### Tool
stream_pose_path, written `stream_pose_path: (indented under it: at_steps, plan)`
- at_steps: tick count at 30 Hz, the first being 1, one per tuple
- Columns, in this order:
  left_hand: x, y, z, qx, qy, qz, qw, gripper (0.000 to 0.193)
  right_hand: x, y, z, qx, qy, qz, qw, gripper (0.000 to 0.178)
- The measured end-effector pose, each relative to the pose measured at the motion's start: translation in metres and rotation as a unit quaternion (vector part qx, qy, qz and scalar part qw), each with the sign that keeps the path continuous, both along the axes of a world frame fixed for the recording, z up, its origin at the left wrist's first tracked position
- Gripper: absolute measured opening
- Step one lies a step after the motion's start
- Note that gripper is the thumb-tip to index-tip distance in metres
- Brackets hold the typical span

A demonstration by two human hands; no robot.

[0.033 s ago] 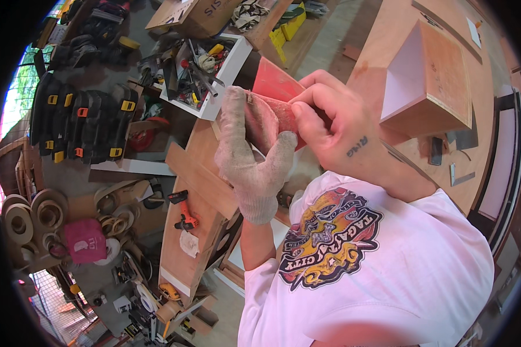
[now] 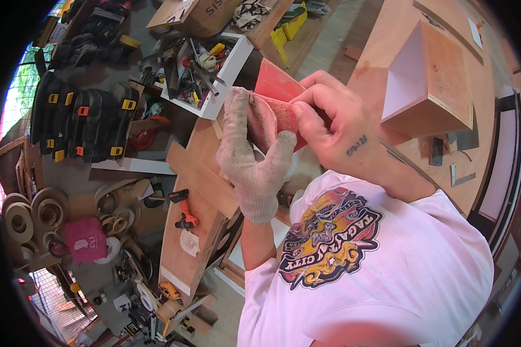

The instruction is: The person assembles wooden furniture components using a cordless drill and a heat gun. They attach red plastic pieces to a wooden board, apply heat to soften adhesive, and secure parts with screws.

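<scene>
A red sheet that looks like sandpaper (image 2: pixel 276 81) is held up before my chest, with a folded, pinkish, worn-looking part curling toward my left palm. My left hand (image 2: pixel 249 162), in a grey-white knitted glove, is closed around the curled part, thumb on the near side and fingers upright behind it. Bare, my right hand (image 2: pixel 338 124) pinches the sheet's right side between thumb and bent fingers. What lies inside the fold, if anything, is hidden.
Below my left hand, an orange-black cordless drill (image 2: pixel 183 209) lies on a wooden bench (image 2: pixel 179 266). A white drawer of tools (image 2: pixel 234 61) stands beyond. At right, an open wooden box (image 2: pixel 446 87) rests on a large table (image 2: pixel 382 46). Edging rolls (image 2: pixel 18 222) and black cases (image 2: pixel 87 124) fill the left.
</scene>
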State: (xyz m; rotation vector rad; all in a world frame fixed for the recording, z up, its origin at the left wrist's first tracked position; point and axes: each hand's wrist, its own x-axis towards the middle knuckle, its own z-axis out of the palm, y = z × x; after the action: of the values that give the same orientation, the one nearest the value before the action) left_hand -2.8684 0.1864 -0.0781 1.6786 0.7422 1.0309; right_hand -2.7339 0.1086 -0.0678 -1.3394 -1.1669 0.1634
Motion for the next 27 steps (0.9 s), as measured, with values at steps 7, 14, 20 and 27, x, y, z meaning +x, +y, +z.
stream_pose_path:
  at_steps: [7, 14, 20, 27]
  plan:
    - [-0.012, 0.01, -0.015, 0.077, 0.017, 0.002, 0.997, 0.08, 0.003, 0.003, 0.009, -0.061, 0.014, 0.138, 0.988, 0.03]
    - [-0.02, 0.015, 0.001, 0.212, 0.03, -0.079, 0.974, 0.097, 0.001, -0.007, -0.006, -0.089, 0.115, 0.276, 0.95, 0.061]
    - [-0.031, 0.019, -0.023, 0.188, 0.035, -0.048, 0.98, 0.07, -0.025, 0.003, -0.033, -0.061, 0.184, 0.229, 0.954, 0.038]
    - [-0.043, 0.01, -0.104, 0.066, 0.113, 0.04, 0.991, 0.043, -0.048, 0.015, -0.091, -0.173, 0.117, 0.138, 0.968, 0.027]
